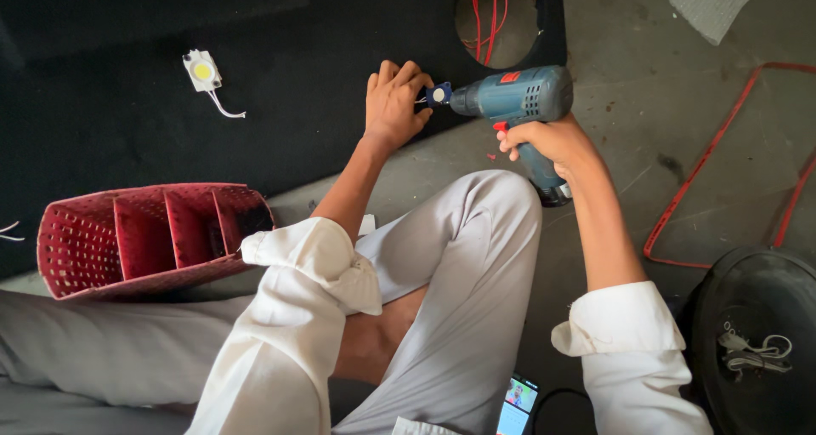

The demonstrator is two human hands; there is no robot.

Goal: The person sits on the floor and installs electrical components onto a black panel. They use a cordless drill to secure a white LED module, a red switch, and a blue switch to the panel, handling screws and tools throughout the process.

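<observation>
While the big black carpeted panel (170, 78) fills the upper left of the frame, all the action sits at its lower edge near the top centre. The panel looks like felt, matte and fuzzy, with a round hole (497, 18) cut at the top where red wires (491, 10) hang through. Beneath it lies a rough, stained concrete floor (646, 146), with a red cord (722, 137) looping at right and a black domed object (756, 333) at lower right. At centre left sits a red plastic basket (144, 239), perforated and divided into compartments.

Now the tool: a blue-grey power drill (518, 103), hard plastic with a red switch, lies level at upper centre, nose pointing left. The right hand (552, 142) has its grip wrapped firmly round the drill's handle. The left hand (395, 103) presses on the panel, fingers closed round something small at the drill's tip; what it is, I cannot tell.

Risk, as I judge it: those fingers are touching the chuck (439, 94), so a slip could catch skin or snag carpet fibres.

Smallest: a white square lamp module (202, 70) with a yellow centre, upper left.
</observation>
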